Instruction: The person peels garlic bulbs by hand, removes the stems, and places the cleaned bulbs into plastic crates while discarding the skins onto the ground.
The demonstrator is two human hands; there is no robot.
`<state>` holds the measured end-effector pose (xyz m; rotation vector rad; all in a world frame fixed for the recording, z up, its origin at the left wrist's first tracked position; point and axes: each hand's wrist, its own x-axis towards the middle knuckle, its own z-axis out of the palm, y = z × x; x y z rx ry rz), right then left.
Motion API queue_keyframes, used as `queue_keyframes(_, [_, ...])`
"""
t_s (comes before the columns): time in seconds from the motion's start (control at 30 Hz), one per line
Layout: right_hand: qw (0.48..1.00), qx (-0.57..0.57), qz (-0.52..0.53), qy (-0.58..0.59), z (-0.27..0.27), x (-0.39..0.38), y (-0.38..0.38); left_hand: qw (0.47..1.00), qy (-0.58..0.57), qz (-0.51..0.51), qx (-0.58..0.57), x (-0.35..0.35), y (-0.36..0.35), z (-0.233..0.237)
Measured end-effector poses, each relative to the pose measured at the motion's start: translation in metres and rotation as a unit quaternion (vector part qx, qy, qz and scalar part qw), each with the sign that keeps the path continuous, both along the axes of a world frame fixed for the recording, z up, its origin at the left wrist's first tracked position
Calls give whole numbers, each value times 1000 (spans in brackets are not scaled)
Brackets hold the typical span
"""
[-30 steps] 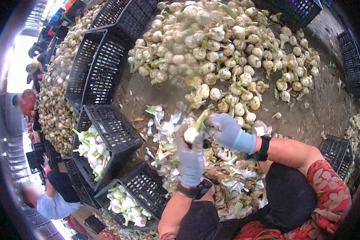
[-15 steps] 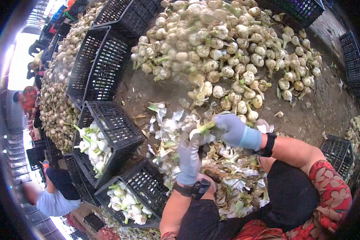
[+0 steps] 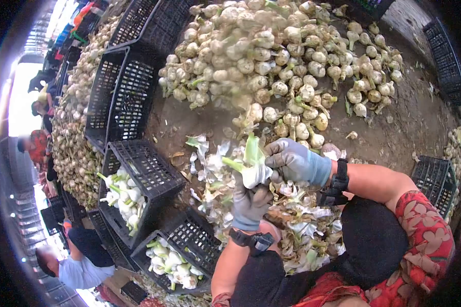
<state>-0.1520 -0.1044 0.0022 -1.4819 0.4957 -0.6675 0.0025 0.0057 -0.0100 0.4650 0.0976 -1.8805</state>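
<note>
a: where the two gloved hands meet, we see the garlic bulb. it is white, with a green stalk pointing to the left and a green leaf standing up from it.
b: and how do we hold it?
a: the left hand is under it, with the fingers wrapped closed around its lower part. the right hand comes from the right side, its fingers curled tight and pinching the loose skin at the top of the bulb.
b: where is the bulb exactly?
a: it is in the air, above the pile of peels that lies before us, and it touches only our gloves.
b: what do we see farther out?
a: beyond the hands, a big heap of unpeeled garlic is on the dirt floor. at the left, a black crate has white peeled bulbs in it, and a second crate, nearer to us, has more of them. an empty crate is behind these. a co-worker in a light blue shirt bends at the lower left.
</note>
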Motion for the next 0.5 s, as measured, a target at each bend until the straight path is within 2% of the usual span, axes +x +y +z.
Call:
queue_keyframes(0.03, [980,195,-5,26,5,0,-1,1000,-1,-4,-3,0,-2,2])
queue_keyframes(0.07, [922,383,-8,50,13,0,-3,994,-108,3,-9,0,-4,6])
queue_keyframes(0.1, [928,367,-9,62,21,-2,-4,977,-212,12,-14,0,-5,9])
queue_keyframes(0.13, [987,81,8,136,12,-1,-5,949,-313,22,-16,-2,-4,10])
queue_keyframes(0.2, [977,-133,17,166,11,0,6,943,-332,14,12,-2,-2,10])
queue_keyframes(0.27, [982,-101,41,153,4,2,11,922,-381,1,60,1,1,11])
queue_keyframes(0.3, [986,-75,59,140,2,4,11,942,-329,16,61,-2,1,6])
queue_keyframes(0.33, [986,-75,61,139,1,2,9,942,-330,18,61,-1,1,7])
queue_keyframes(0.37, [978,170,27,115,5,0,5,933,-357,14,48,-2,0,13])
queue_keyframes(0.4, [910,405,-10,85,8,-2,2,923,-384,9,35,-3,0,15])
queue_keyframes(0.47, [909,404,-39,95,8,-4,-2,916,-401,-15,14,2,2,10])
queue_keyframes(0.5, [922,380,-61,49,-3,-6,-7,910,-414,-15,16,1,3,14])
